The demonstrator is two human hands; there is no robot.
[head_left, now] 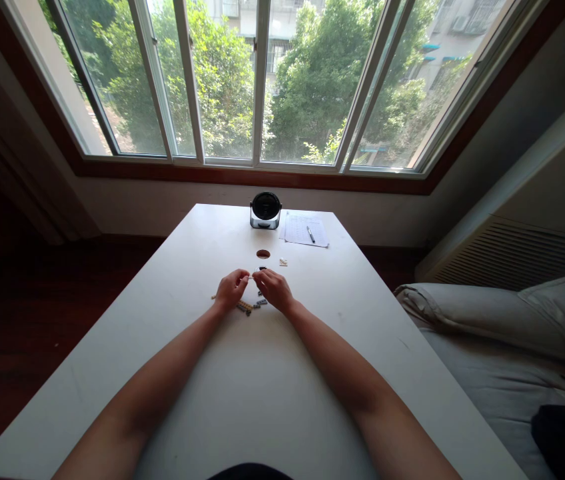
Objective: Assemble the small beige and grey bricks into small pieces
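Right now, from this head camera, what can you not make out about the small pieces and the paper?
Head view:
- Small piece at the fingertips: partly hidden by the left hand and right hand.
- Loose parts: too small to count.
- Sheet of paper: writing too small to read.

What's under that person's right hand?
The right hand is over the white table, with small grey building pieces lying just past its edge. The table right beneath the palm is covered, so I cannot see anything there.

A round black device [265, 210] in clear casing stands at the white bench's [92, 360] far edge beside a printed sheet [298, 228] bearing a black pen [310, 234]; a pale pillow [507, 313] lies on the bed [492, 380] alongside.
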